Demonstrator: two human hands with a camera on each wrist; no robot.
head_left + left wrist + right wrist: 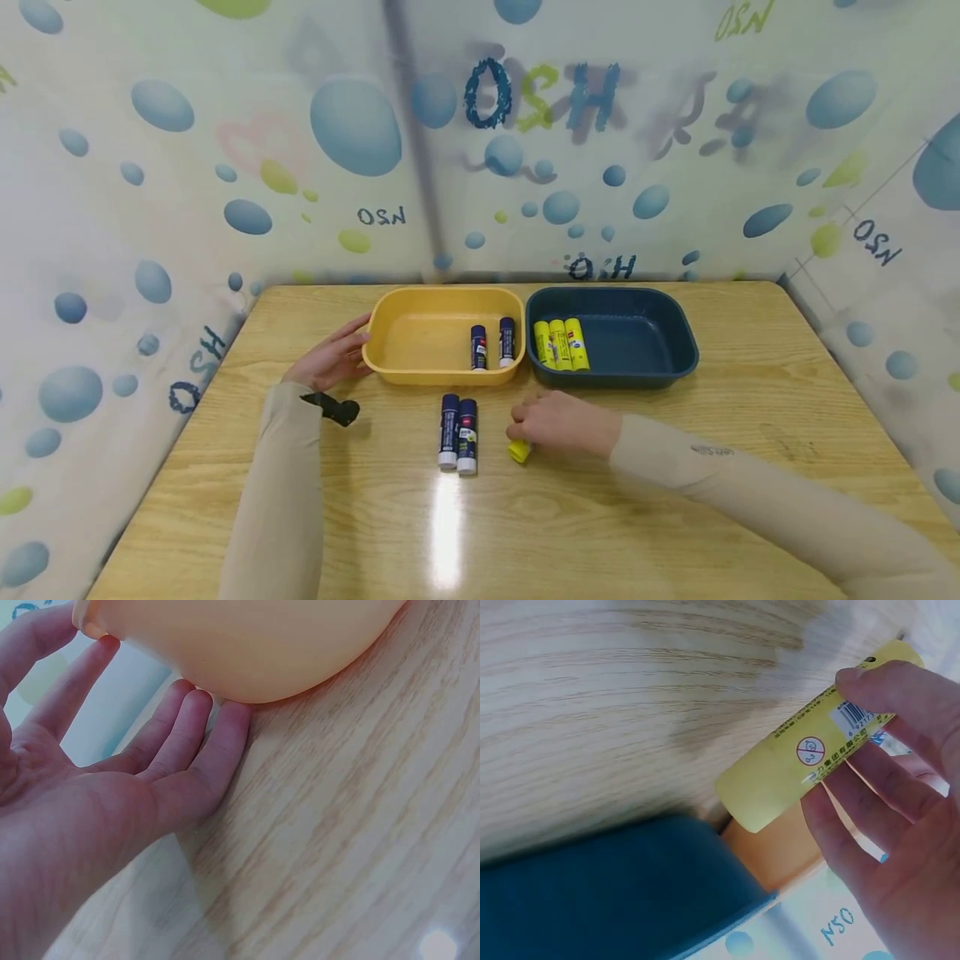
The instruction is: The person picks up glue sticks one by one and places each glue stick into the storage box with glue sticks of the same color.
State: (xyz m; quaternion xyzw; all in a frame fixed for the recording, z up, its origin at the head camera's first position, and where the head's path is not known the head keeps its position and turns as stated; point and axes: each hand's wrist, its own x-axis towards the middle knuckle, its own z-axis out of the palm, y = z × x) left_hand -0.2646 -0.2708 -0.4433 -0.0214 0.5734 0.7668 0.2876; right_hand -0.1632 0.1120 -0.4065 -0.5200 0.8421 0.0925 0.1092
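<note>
A light wood-grained table (600,521) carries the work, with two rounded rectangular trays side by side at its far edge: a dark blue one (637,337) on the right and a yellow-orange one (420,342) on the left. The left hand (330,358) has its fingers spread and slightly bent, tips touching the yellow-orange tray's outer wall and rim; light contact should be enough to steady it without pushing it along. The right hand (566,421), in front of the dark blue tray, pinches a yellow cylindrical labelled tube (806,750) between thumb and fingers, one end sticking out free. That grip looks sound: a gentle squeeze should stop the smooth barrel rolling, and the tube is best raised well above the tray rim before crossing it. Laying it parallel to the three yellow tubes (558,344) in the dark blue tray, just right of them, would suit the row. Care is due on the near side, where two dark blue, white-ended tubes (467,437) lie close by and could roll if brushed.
</note>
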